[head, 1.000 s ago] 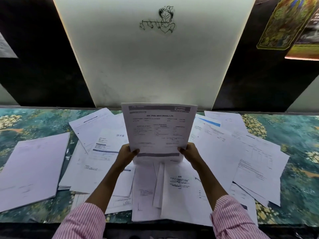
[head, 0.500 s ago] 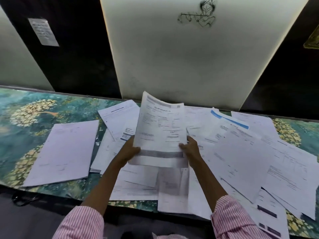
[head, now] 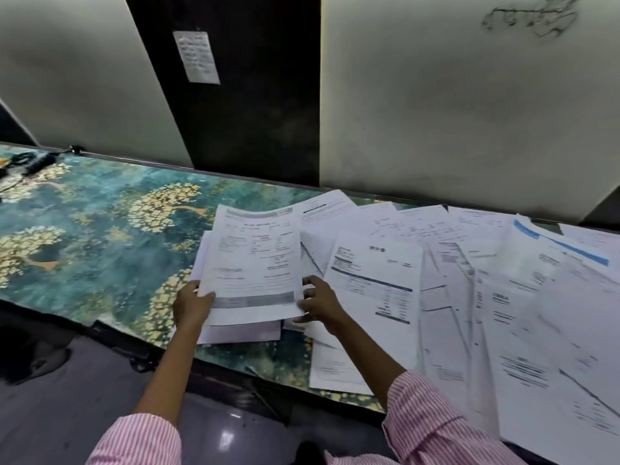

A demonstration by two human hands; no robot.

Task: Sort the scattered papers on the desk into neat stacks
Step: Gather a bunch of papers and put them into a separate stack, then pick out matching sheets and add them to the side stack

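Printed sheet (head: 255, 266) sits over a small stack (head: 241, 332) near the front edge of the desk (head: 84, 229), just left of the scattered papers (head: 469, 297) that cover the desk's right part.

Left hand (head: 193, 305): thumb on top of the sheet's lower left corner, other fingers under it, so the corner is pinched.

Right hand (head: 318, 302): fingers (head: 307, 281) curled against the sheet's right edge at its lower right corner. Blurred, so cannot tell whether they clamp it or only touch.

Sheet's far edge bows upward.
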